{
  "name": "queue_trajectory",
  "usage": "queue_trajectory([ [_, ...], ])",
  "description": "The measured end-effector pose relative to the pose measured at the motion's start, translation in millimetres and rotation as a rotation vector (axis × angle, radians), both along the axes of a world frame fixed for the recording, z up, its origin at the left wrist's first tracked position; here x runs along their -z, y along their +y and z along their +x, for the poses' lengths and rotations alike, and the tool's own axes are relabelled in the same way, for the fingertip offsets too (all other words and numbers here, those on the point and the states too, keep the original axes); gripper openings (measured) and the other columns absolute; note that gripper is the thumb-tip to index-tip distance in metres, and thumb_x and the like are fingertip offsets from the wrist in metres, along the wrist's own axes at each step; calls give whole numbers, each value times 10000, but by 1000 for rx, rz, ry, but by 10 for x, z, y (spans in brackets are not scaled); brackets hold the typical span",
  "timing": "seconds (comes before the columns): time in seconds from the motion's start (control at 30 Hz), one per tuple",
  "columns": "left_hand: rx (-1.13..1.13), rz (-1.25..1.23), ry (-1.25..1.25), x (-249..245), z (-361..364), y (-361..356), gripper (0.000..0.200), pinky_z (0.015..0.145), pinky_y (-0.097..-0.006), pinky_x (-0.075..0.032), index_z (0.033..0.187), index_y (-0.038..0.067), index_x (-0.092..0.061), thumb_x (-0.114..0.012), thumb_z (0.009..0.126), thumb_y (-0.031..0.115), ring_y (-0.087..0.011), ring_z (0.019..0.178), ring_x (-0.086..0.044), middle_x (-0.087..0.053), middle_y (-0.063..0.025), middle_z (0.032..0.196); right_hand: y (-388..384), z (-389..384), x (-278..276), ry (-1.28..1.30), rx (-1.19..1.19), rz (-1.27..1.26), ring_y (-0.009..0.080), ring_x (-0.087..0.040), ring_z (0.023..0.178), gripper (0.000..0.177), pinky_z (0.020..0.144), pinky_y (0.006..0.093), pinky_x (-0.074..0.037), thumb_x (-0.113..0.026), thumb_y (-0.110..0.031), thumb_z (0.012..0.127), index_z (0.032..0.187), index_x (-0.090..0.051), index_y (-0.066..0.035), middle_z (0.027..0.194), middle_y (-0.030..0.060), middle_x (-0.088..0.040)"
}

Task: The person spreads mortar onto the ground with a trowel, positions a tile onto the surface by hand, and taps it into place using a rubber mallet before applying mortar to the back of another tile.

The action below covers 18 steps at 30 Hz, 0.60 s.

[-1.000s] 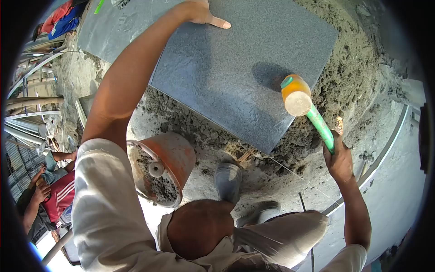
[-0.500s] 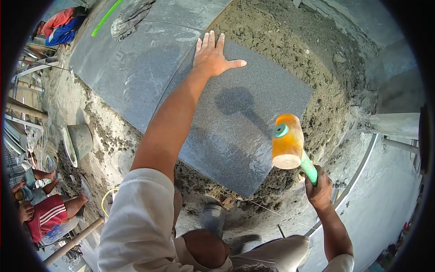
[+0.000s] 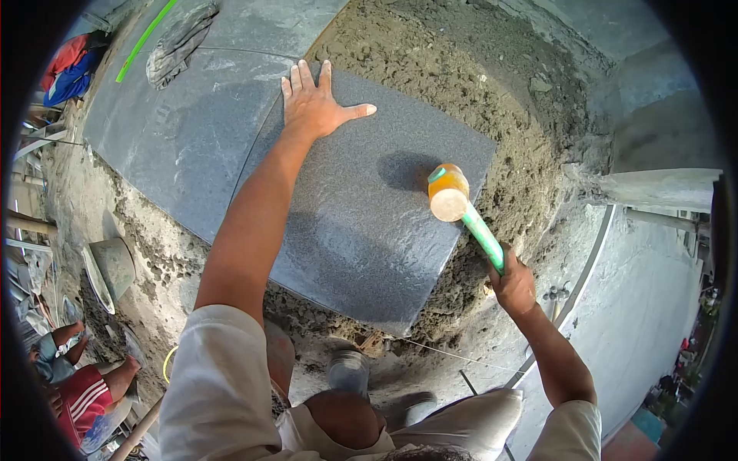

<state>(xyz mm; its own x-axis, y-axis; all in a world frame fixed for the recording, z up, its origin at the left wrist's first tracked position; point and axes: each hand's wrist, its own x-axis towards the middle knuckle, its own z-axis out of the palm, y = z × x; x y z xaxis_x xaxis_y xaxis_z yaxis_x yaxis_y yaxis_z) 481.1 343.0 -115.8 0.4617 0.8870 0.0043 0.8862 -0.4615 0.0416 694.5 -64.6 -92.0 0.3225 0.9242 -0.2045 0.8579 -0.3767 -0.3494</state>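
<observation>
Orange mallet on stone slab

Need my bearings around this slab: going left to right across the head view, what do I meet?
Grey bucket → left hand, flat on the dark slab → orange mallet head → right hand, gripping the green handle → concrete ledge at far right.

Bright overhead daylight; my mallet casts a crisp dark shadow on the stone slab. Fisheye distortion bends the edges into black corners.
</observation>
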Motion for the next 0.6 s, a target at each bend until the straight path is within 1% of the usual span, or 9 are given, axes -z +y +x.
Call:
queue_trajectory([
  [0.1, -13, -36, 11, -41, 11, -17, 1347, 1177, -509, -68, 1527, 78, -160, -499, 556, 948, -398, 1463, -51, -95, -299, 1548, 47, -47, -156, 36, -1, -37, 395, -645, 648, 415, 591, 472, -537, -634, -150, 870, 1235, -458, -63, 768, 222, -635],
  [0.2, -15, -39, -10, -39, -41, 53, 1376, 1180, -501, -71, 1522, 47, -146, -530, 547, 937, -401, 1462, -46, -95, -302, 1546, 73, -43, -201, 83, 19, -16, 403, -644, 614, 388, 531, 466, -522, -628, -200, 901, 1220, -467, -50, 723, 234, -631],
  [0.27, 37, -143, -32, -66, -168, 105, 1409, 1171, -520, -124, 1514, 9, -132, -615, 527, 892, -414, 1457, -52, -95, -310, 1542, 104, -26, -215, 109, 20, 14, 407, -640, 603, 379, 519, 466, -514, -623, -200, 905, 1215, -468, -46, 703, 231, -626],
  [0.3, 32, -153, -27, -68, -287, 93, 1409, 1171, -520, -124, 1514, 9, -132, -615, 527, 892, -414, 1457, -52, -95, -310, 1542, 108, -26, -223, 143, 24, 39, 411, -636, 593, 371, 507, 466, -506, -619, -199, 909, 1210, -470, -41, 683, 228, -621],
  [0.4, 110, -252, 116, -264, -689, -64, 1432, 1154, -512, -224, 1497, -33, -151, -709, 499, 829, -427, 1447, -100, -136, -300, 1538, 201, -60, -276, 225, 29, 98, 416, -637, 605, 331, 513, 446, -488, -624, -140, 903, 1178, -494, -7, 683, 232, -609],
  [0.43, 96, -252, 129, -264, -823, -127, 1432, 1154, -512, -224, 1497, -33, -151, -709, 499, 829, -427, 1447, -100, -136, -300, 1538, 245, -71, -283, 237, 25, 133, 412, -639, 603, 328, 514, 437, -486, -626, -126, 901, 1174, -499, 4, 684, 232, -607],
  [0.5, 163, -278, 171, -254, -1060, -215, 1418, 1155, -503, -226, 1501, -32, -123, -761, 513, 760, -409, 1451, -103, -109, -291, 1547, 386, -111, -349, 271, 31, 155, 349, -659, 592, 346, 518, 398, -493, -631, -126, 906, 1188, -495, 22, 682, 210, -613],
  [0.57, 145, -281, 174, -271, -1128, -260, 1418, 1155, -495, -232, 1498, -38, -124, -757, 514, 762, -395, 1453, -113, -113, -285, 1549, 563, -199, -437, 218, 66, 228, 300, -659, 578, 380, 518, 379, -494, -633, -166, 920, 1210, -480, 25, 674, 187, -615],
  [0.6, 134, -284, 171, -287, -1154, -295, 1418, 1155, -488, -239, 1496, -44, -124, -754, 515, 765, -381, 1455, -122, -117, -279, 1550, 665, -239, -545, 230, 96, 198, 241, -642, 576, 406, 525, 362, -492, -616, -218, 942, 1229, -467, 27, 678, 166, -611],
])
